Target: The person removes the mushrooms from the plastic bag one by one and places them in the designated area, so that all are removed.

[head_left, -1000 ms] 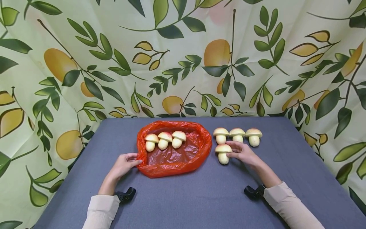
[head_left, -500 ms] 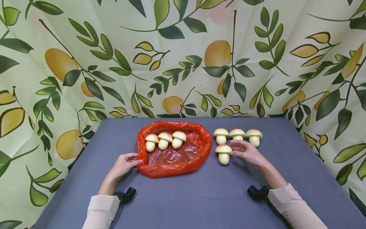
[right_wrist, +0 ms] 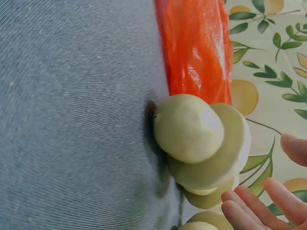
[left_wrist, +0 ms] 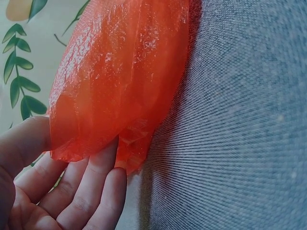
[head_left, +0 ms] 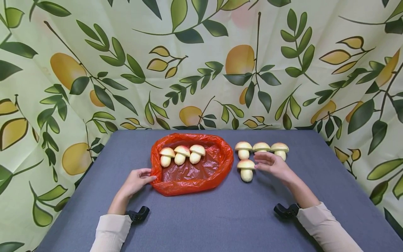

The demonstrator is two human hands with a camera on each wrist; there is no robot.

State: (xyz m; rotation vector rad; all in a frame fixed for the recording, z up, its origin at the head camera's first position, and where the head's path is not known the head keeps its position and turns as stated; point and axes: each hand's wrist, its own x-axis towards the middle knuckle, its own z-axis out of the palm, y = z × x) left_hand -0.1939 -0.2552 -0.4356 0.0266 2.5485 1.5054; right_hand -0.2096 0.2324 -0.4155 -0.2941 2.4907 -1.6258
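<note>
A red plastic bag (head_left: 192,188) with its rim turned down lies on the table, holding three toy mushrooms (head_left: 180,158) with cream stems and pink-tinged caps. My left hand (head_left: 136,182) pinches the bag's left edge; the left wrist view has the thumb on the near face of the film and fingers behind it. Right of the bag stands a front toy mushroom (head_left: 246,175), cap toward the back. Just to its right hovers my right hand (head_left: 273,167), fingers spread and holding nothing. It partly hides the middle of three back-row mushrooms (head_left: 244,154).
A grey-blue cloth covers the table (head_left: 201,220). Behind it hangs a curtain (head_left: 201,87) printed with leaves and fruit. Black wrist cameras sit at both cuffs, the left wrist camera (head_left: 140,214) and the right wrist camera (head_left: 284,210).
My right hand has let go of the front mushroom and drawn back to the right, its fingers loosening. The left hand, bag and mushrooms stay where they were.
</note>
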